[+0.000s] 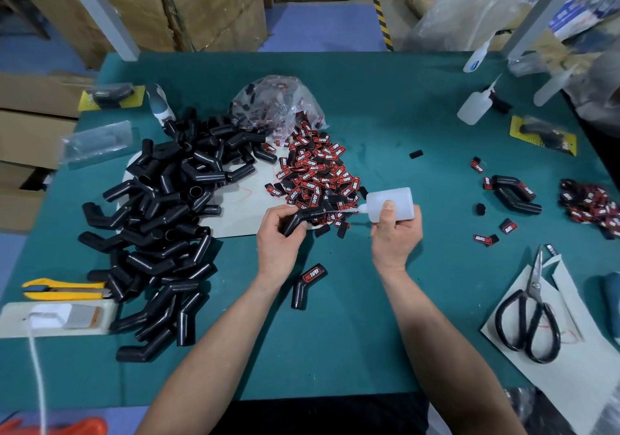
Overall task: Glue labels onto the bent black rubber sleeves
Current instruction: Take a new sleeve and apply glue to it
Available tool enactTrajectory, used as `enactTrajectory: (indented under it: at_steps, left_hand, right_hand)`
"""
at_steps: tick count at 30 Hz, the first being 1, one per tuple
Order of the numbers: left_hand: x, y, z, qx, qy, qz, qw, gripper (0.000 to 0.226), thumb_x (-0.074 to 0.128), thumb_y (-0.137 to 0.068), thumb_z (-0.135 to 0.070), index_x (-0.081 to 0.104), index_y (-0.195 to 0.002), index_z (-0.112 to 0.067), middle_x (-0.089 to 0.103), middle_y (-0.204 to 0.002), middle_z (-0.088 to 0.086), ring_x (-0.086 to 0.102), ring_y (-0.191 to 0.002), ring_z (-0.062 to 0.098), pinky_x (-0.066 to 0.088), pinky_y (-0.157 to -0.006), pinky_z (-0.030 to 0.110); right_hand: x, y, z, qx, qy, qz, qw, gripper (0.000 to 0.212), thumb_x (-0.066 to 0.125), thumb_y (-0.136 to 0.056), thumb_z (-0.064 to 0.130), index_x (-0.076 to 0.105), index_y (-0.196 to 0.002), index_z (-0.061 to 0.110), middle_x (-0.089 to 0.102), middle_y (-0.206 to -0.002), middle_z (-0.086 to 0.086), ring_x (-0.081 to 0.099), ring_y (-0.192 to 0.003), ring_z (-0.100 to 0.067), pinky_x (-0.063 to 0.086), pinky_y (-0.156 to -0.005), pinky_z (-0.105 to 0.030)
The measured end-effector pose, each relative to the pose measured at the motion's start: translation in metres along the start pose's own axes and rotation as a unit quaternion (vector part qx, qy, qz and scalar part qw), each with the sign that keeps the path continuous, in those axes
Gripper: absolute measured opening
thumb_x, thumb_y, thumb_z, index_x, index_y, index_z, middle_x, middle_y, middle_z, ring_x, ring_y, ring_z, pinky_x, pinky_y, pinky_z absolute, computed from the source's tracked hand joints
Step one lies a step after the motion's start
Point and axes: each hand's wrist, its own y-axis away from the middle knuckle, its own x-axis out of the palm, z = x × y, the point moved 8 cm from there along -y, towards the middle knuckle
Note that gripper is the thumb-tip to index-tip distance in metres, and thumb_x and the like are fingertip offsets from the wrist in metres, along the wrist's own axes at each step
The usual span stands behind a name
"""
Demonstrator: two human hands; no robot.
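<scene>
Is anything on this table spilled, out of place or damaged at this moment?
The labels have spilled out of the open plastic bag into a loose heap at the middle of the table. A few single labels lie scattered on the right, apart from any pile. Nothing looks damaged.

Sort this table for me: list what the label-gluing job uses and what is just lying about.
In use: bent sleeve in the left hand; glue bottle in the right hand; label pile; heap of bare sleeves; labelled sleeve between the forearms.
Lying about: scissors; yellow utility knife; spare squeeze bottle at the far right.
</scene>
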Motion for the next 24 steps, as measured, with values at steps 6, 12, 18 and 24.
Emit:
enactTrajectory:
  at_steps: [6, 12, 18, 24]
  left_hand:
    - [0.0011, 0.0006, -0.0016, 0.009, -0.003, 0.002, 1.0, 0.036, 0.078, -0.082, -0.012, 0.068, -0.1, -0.041, 0.07, -0.11, -0.002, 0.069, -0.103, 0.029, 0.054, -0.096, 0.058]
    - [0.0016, 0.0003, -0.0024, 0.012, -0.007, 0.002, 1.0, 0.038, 0.078, -0.083, -0.006, 0.068, -0.1, -0.039, 0.069, -0.109, -0.006, 0.069, -0.102, 0.027, 0.054, -0.096, 0.057]
    - [0.0014, -0.0001, -0.0012, 0.009, -0.005, 0.005, 1.0, 0.04, 0.079, -0.083, -0.01, 0.069, -0.099, -0.045, 0.069, -0.108, -0.012, 0.069, -0.103, 0.024, 0.055, -0.097, 0.055]
    - [0.002, 0.0, -0.0007, 0.007, -0.001, 0.005, 1.0, 0.037, 0.079, -0.083, -0.012, 0.069, -0.099, -0.044, 0.069, -0.109, -0.008, 0.069, -0.101, 0.03, 0.055, -0.095, 0.059]
  right_hand:
    - [0.0006, 0.0026, 0.0008, 0.008, -0.014, -0.003, 1.0, 0.021, 0.064, -0.083, 0.049, 0.049, -0.072, 0.038, 0.052, -0.064, -0.014, 0.055, -0.054, -0.05, 0.046, -0.048, -0.057]
    - [0.0024, 0.0044, -0.0042, 0.033, -0.04, 0.01, 0.999, 0.031, 0.064, -0.083, 0.049, 0.045, -0.075, 0.026, 0.053, -0.063, -0.026, 0.054, -0.055, -0.05, 0.047, -0.05, -0.056]
    - [0.002, 0.0028, -0.003, 0.02, -0.036, 0.006, 0.999, 0.029, 0.063, -0.083, 0.049, 0.046, -0.075, 0.027, 0.053, -0.064, -0.017, 0.056, -0.054, -0.048, 0.047, -0.05, -0.056]
    - [0.002, 0.0056, -0.0014, 0.016, -0.029, 0.01, 0.999, 0.031, 0.063, -0.083, 0.051, 0.046, -0.076, 0.026, 0.056, -0.066, -0.028, 0.057, -0.056, -0.047, 0.047, -0.051, -0.056]
